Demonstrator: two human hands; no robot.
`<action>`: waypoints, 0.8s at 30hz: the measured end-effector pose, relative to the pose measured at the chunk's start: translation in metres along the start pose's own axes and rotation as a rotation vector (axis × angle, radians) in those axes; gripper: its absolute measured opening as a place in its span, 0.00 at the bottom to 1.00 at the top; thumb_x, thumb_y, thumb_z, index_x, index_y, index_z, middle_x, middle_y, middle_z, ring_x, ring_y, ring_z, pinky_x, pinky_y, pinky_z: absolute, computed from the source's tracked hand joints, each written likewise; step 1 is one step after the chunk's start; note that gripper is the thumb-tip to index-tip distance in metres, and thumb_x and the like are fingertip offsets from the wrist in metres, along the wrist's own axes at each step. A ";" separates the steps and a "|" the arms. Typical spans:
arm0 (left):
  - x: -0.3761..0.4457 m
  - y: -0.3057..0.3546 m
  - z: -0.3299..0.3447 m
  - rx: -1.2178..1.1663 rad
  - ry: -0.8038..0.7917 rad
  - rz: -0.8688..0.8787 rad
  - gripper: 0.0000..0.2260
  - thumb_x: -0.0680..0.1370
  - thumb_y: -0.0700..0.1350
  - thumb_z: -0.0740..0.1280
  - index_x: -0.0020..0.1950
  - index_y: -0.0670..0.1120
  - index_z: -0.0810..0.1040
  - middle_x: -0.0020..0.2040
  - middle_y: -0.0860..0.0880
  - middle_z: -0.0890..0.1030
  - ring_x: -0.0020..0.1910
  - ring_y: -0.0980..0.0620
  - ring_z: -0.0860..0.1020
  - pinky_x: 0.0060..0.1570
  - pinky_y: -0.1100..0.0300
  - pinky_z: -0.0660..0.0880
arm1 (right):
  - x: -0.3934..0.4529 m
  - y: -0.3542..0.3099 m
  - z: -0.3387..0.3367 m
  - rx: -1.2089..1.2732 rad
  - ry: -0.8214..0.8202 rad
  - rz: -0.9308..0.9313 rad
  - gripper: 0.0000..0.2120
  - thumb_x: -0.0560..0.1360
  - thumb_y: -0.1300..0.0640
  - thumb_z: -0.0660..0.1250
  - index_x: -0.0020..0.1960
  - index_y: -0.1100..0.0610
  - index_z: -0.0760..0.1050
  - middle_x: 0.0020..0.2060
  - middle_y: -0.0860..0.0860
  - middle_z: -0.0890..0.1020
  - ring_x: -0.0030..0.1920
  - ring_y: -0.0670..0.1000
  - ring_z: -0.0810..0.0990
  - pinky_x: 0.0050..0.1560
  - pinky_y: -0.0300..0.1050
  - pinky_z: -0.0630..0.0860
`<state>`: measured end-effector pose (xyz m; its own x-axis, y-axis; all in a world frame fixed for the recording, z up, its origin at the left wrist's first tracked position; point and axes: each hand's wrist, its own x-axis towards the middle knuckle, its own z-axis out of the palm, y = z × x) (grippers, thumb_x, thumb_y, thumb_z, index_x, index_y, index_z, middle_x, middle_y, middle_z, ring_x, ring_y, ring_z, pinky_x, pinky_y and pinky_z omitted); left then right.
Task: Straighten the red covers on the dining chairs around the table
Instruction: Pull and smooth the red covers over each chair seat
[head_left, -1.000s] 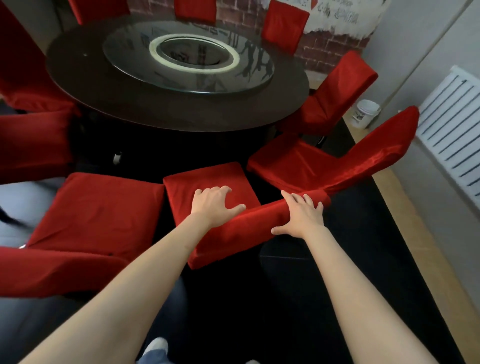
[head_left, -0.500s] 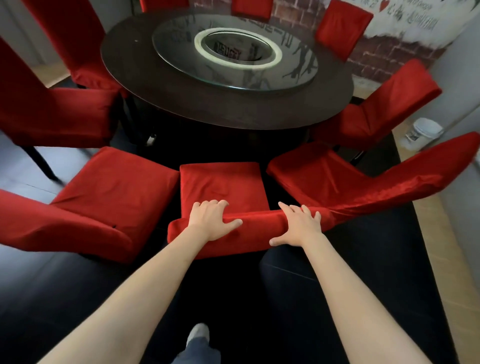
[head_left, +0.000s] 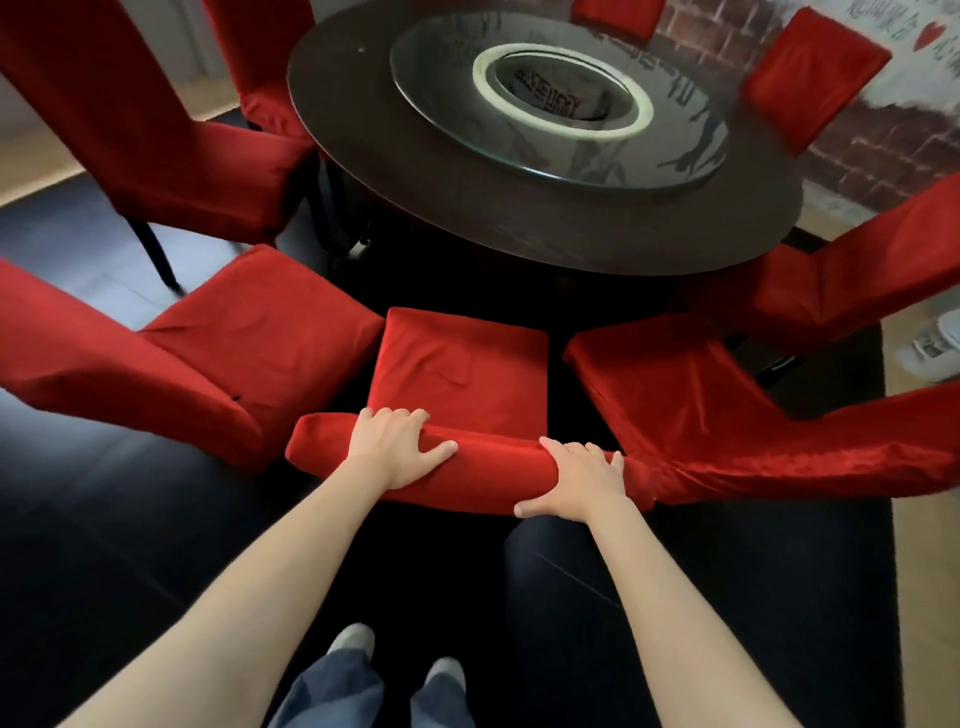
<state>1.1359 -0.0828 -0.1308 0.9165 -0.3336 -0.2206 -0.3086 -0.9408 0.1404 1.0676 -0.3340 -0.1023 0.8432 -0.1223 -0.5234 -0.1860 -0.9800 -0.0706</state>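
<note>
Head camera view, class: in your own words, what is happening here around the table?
A person stands behind the middle dining chair, facing the round dark wooden table. The left hand and the right hand both grip the top of its backrest through the red fabric cover, fingers curled over the far side. The cover's seat part shows creases. A red-covered left chair and a red-covered right chair stand close beside it.

Round dark table (head_left: 467, 213) (glass turntable (head_left: 685, 140) on top)
</note>
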 end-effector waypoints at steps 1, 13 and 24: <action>0.000 0.001 0.002 0.012 0.013 -0.021 0.35 0.72 0.73 0.49 0.67 0.50 0.73 0.57 0.49 0.80 0.57 0.46 0.77 0.60 0.49 0.66 | 0.002 0.003 0.001 -0.014 0.021 -0.019 0.53 0.56 0.23 0.67 0.75 0.44 0.58 0.68 0.50 0.71 0.71 0.56 0.64 0.72 0.64 0.50; -0.019 0.000 0.006 0.051 0.079 -0.094 0.39 0.70 0.74 0.43 0.63 0.50 0.76 0.52 0.50 0.82 0.54 0.47 0.77 0.60 0.49 0.65 | -0.015 0.003 0.023 -0.071 0.138 -0.037 0.48 0.55 0.18 0.58 0.65 0.46 0.70 0.55 0.49 0.79 0.59 0.54 0.74 0.62 0.54 0.65; -0.028 -0.005 0.006 0.066 0.051 -0.055 0.40 0.69 0.74 0.41 0.62 0.50 0.77 0.52 0.50 0.82 0.55 0.48 0.76 0.60 0.49 0.64 | -0.041 -0.007 0.043 -0.075 0.218 0.038 0.50 0.54 0.16 0.51 0.66 0.46 0.69 0.56 0.48 0.78 0.60 0.54 0.73 0.63 0.57 0.63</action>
<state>1.1107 -0.0689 -0.1313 0.9437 -0.2795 -0.1767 -0.2720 -0.9600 0.0656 1.0123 -0.3157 -0.1171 0.9267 -0.1827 -0.3284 -0.1890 -0.9819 0.0130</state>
